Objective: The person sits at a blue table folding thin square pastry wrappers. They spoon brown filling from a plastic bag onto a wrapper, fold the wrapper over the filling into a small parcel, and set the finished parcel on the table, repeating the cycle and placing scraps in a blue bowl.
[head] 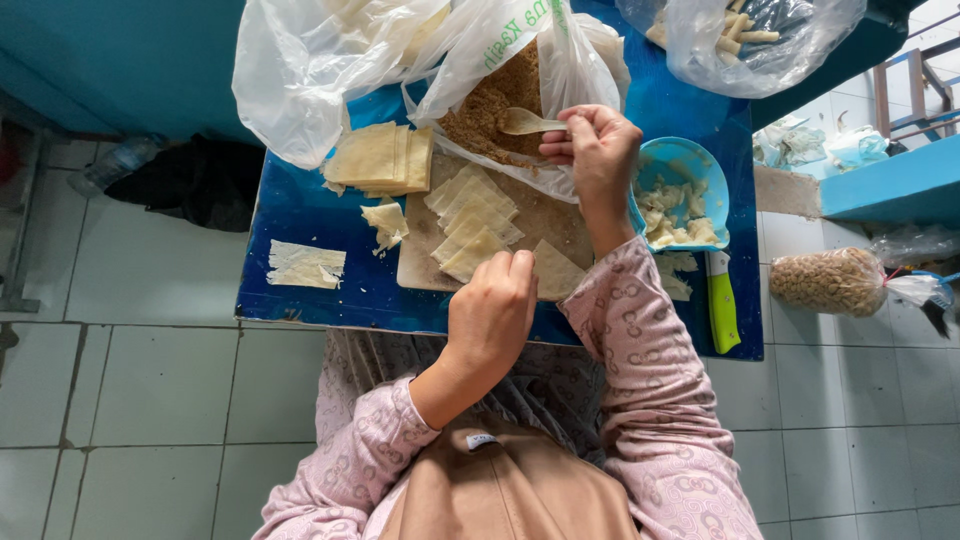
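Note:
My right hand (598, 148) grips a pale spoon (524, 122) whose bowl rests at the edge of a brown crumbly filling (490, 105) inside an open clear plastic bag (566, 70). My left hand (492, 310) presses its fingertips on a thin pale dough wrapper (553, 270) at the near edge of a wooden board (545, 215). Several more wrappers (473, 215) lie fanned out on the board. A stack of wrappers (378, 158) sits to the left of them.
The board lies on a low blue table (300, 215). A light blue bowl (690, 165) holds dough scraps at the right, with a green-handled knife (721, 305) beside it. Loose wrappers (305, 264) lie at the left. A bag of peanuts (828, 281) rests on the tiled floor.

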Motion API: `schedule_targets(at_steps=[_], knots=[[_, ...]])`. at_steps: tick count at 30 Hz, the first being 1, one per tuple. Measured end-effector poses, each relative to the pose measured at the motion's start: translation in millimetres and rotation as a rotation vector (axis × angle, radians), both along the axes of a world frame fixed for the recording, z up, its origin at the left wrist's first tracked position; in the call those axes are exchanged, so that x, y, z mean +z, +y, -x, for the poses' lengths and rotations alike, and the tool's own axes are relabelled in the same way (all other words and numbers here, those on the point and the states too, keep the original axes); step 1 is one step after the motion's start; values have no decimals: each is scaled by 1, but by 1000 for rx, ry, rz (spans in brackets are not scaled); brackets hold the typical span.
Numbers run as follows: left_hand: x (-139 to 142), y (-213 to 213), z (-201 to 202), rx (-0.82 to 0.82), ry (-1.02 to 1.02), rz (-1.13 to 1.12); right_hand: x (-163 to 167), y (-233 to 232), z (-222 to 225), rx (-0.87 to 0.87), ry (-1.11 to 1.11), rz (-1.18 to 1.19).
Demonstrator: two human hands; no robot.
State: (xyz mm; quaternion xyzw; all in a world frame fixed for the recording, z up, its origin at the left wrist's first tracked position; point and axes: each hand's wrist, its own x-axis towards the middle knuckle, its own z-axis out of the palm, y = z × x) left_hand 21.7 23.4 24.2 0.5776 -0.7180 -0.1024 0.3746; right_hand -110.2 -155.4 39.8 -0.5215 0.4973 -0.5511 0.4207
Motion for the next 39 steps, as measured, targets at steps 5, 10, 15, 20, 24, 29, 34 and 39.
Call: schedule_targets(at_steps=[5,10,15,20,24,29,34,39], knots=[[1,4,-4,-38,93,-23,-2,16,17,-32,0,21],[-2,6,-5,-101,236,-55,7,43,37,-27,-92,-61],[-4,6,-8,-132,345,-80,12,98,64,0,-142,-122],[0,12,-11,-26,151,-28,2,156,84,-37,-91,-150],[0,11,-5,32,20,-43,-8,181,93,-36,-7,-142],[-2,6,7,31,-65,-46,-10,190,94,-32,100,-99],[-5,1,18,64,-153,-25,4,204,85,12,504,189],[-9,1,23,49,-75,-14,21,200,86,221,916,659]])
